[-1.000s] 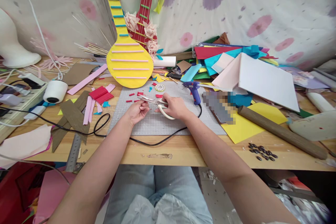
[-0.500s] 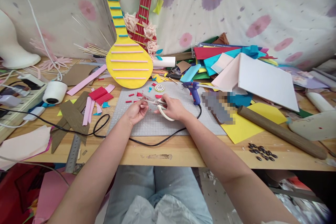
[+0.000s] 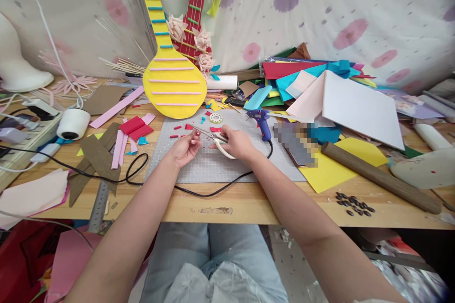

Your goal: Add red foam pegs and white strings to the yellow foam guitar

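Observation:
My right hand (image 3: 237, 143) grips white-handled scissors (image 3: 217, 140) over the grey cutting mat (image 3: 213, 165), their blades open and pointing left. My left hand (image 3: 185, 147) is closed in a pinch just at the blade tips, holding a small red scrap I can barely make out. Small red foam pieces (image 3: 188, 127) lie scattered on the mat beyond my hands, beside a roll of tape (image 3: 216, 118).
A blue glue gun (image 3: 262, 123) stands right of my hands, its black cord (image 3: 199, 189) looping across the mat's front. A yellow foam guitar (image 3: 170, 75) leans at the back. Coloured foam sheets (image 3: 320, 90) pile up right, a wooden roller (image 3: 380, 177) and dark seeds (image 3: 353, 203) nearby.
The scissor blades have opened slightly wider and my left hand has shifted a little toward them. Otherwise both hands stay in place over the mat.

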Action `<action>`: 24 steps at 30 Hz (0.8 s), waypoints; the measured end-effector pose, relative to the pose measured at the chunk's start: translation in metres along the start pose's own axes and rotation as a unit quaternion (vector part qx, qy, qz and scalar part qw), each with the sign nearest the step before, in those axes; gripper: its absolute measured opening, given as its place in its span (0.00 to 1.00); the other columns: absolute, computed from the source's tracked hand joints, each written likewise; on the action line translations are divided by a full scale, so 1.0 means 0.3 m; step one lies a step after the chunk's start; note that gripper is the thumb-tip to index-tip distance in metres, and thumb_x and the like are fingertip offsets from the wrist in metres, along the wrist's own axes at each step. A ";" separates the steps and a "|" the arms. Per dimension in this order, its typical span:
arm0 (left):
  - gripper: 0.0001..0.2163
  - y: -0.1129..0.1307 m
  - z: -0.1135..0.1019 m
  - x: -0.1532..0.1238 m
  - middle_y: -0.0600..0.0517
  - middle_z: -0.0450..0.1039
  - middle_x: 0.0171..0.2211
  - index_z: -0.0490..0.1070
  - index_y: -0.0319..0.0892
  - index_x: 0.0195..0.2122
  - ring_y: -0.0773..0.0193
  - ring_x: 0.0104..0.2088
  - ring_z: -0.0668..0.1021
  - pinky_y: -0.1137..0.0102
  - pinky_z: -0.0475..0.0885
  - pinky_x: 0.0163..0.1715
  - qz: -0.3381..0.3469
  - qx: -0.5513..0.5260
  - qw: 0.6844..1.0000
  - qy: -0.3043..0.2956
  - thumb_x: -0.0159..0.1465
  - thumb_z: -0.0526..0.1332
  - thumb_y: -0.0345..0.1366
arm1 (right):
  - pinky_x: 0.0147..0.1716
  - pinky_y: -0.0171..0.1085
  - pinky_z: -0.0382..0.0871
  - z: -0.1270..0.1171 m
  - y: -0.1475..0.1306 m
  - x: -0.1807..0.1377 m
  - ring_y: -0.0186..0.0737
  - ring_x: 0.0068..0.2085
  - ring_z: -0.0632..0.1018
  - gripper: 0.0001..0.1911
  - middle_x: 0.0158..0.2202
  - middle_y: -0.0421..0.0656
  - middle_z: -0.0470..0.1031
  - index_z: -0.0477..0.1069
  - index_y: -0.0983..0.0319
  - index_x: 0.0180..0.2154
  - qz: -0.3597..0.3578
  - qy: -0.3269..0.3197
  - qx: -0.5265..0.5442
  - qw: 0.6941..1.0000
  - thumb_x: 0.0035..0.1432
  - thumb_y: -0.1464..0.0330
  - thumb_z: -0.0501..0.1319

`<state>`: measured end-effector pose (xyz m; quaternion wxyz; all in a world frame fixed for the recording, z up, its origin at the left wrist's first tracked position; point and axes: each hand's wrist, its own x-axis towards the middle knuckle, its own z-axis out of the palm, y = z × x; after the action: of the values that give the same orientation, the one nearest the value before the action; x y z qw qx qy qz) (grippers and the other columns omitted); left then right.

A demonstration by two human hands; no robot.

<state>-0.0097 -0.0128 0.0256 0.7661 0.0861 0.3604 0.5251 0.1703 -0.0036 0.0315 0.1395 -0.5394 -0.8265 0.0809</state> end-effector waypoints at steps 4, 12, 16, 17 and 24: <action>0.11 0.000 0.002 0.000 0.58 0.58 0.18 0.64 0.36 0.26 0.81 0.14 0.63 0.84 0.71 0.18 0.000 0.009 1.000 0.001 0.66 0.48 0.26 | 0.24 0.34 0.51 0.004 0.004 -0.002 0.39 0.29 0.73 0.23 0.30 0.43 0.75 0.64 0.61 0.39 -0.013 -0.002 0.001 1.000 0.52 0.49 0.55; 0.10 0.000 0.002 -0.002 0.58 0.58 0.18 0.64 0.35 0.27 0.81 0.14 0.63 0.85 0.71 0.19 0.001 0.013 1.000 0.005 0.65 0.50 0.27 | 0.24 0.35 0.50 -0.002 0.000 0.001 0.39 0.29 0.73 0.21 0.29 0.43 0.74 0.65 0.60 0.35 -0.006 -0.004 -0.001 1.000 0.53 0.49 0.55; 0.10 -0.001 0.004 -0.004 0.59 0.58 0.17 0.65 0.35 0.27 0.81 0.13 0.63 0.84 0.71 0.18 0.002 0.021 1.000 0.003 0.66 0.50 0.28 | 0.25 0.34 0.51 -0.005 0.008 -0.001 0.39 0.29 0.73 0.21 0.30 0.42 0.75 0.64 0.61 0.38 -0.011 -0.002 0.010 1.000 0.53 0.50 0.55; 0.11 -0.001 0.006 -0.004 0.59 0.58 0.17 0.64 0.35 0.27 0.81 0.13 0.63 0.84 0.71 0.18 0.008 0.022 1.000 0.006 0.66 0.49 0.27 | 0.25 0.34 0.51 -0.004 0.010 -0.001 0.39 0.29 0.73 0.22 0.30 0.42 0.75 0.64 0.61 0.39 -0.018 -0.005 0.007 1.000 0.52 0.50 0.55; 0.13 -0.005 0.008 -0.003 0.59 0.58 0.17 0.63 0.36 0.25 0.82 0.13 0.63 0.86 0.70 0.19 0.021 0.028 0.999 0.015 0.66 0.47 0.23 | 0.25 0.34 0.49 -0.005 -0.001 -0.003 0.40 0.29 0.73 0.22 0.29 0.43 0.74 0.64 0.61 0.39 -0.026 -0.016 -0.015 0.999 0.53 0.50 0.55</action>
<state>-0.0072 -0.0136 0.0270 0.7468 0.1077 0.3845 0.5319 0.1709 -0.0046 0.0329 0.1202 -0.5185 -0.8434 0.0731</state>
